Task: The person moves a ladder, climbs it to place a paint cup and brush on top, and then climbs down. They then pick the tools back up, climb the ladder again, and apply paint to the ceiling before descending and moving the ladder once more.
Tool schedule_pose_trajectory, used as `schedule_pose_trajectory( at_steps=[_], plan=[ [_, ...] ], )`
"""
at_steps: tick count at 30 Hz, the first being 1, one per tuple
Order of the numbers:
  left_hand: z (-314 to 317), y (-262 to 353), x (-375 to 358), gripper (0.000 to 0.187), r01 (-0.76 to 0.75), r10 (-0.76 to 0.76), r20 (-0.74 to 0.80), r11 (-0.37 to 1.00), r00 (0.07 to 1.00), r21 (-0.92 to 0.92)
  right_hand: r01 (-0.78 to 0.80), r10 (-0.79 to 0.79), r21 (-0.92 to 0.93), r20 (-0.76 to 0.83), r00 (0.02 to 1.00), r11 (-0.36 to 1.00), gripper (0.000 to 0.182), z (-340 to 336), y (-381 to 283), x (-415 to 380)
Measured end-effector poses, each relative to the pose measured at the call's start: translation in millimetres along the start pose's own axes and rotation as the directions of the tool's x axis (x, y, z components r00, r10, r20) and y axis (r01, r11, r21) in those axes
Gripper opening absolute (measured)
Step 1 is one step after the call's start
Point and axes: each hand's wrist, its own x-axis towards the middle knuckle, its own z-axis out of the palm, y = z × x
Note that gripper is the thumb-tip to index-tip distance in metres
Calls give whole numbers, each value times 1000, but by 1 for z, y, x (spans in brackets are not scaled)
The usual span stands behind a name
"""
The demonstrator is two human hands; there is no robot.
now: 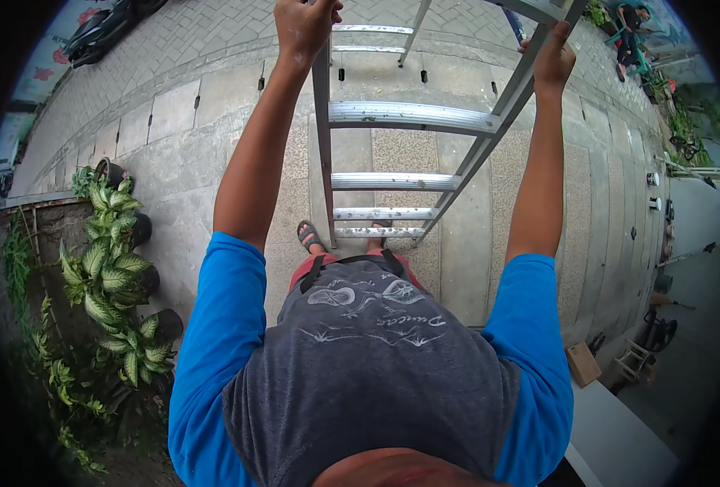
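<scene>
An aluminium stepladder stands upright in front of me, its several treads spotted with dirt. My left hand is closed around its left side rail at the top edge of the view. On the opposite rail, my right hand is wrapped with the fingers partly hidden behind the metal. Below the lowest treads, my sandalled feet stand on the paving, the left sandal showing more fully. The ladder's top lies beyond the view.
Potted leafy plants line the left side. A parked motorbike is at the upper left. Far upper right, a person is by a green chair. A cardboard box rests near a white surface at lower right.
</scene>
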Motion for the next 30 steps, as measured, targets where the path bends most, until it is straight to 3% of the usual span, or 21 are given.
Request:
schedule_pose_trajectory(
  at_steps=[1, 6, 8, 11, 12, 13, 15, 19, 22, 24, 30],
  plan=[
    [0, -6, 6, 56, 61, -60, -20, 997, 998, 55, -2, 2, 15, -22, 1000, 1000, 88, -1, 0, -3],
    [1, -6, 3, 57, -6, 5, -44, 999, 999, -44, 33, -30, 48, -53, 998, 998, 85, 3, 7, 0],
    [-6, -10, 0, 56, 10, -11, -53, 1000, 999, -14, 150, -138, 138, -89, 986, 979, 75, 12, 10, 3],
    [-13, -12, -4, 52, 32, -33, -58, 999, 998, -19, 173, -165, 124, -72, 984, 977, 76, 16, 7, 4],
    [-11, -10, -3, 52, 3, -6, -46, 999, 999, -55, 105, -113, 249, 15, 994, 963, 62, 9, 19, 12],
    [-9, -8, -1, 51, -28, 25, -33, 995, 999, -93, 117, -123, 251, 7, 992, 961, 62, 7, 31, 18],
    [-8, -6, -1, 53, -17, 14, -31, 996, 999, -92, 0, 0, 55, -9, 1000, 998, 83, 6, 4, 6],
    [-7, -4, -6, 55, 16, -16, -46, 1000, 999, 1, 7, -7, -11, 22, 1000, 1000, 82, 9, -7, 6],
    [-13, -21, -5, 52, 131, -127, 46, 987, 991, -93, 10, -8, 20, -70, 998, 1000, 87, 12, -3, 0],
    [-10, -17, -10, 52, -128, 127, 50, 992, 991, 18, 9, -8, 15, -56, 998, 1000, 86, 8, 2, 0],
    [-12, -16, -9, 50, -79, 78, 44, 997, 996, 1, 0, 1, 28, -19, 1000, 1000, 86, 11, 2, 0]
  ],
)
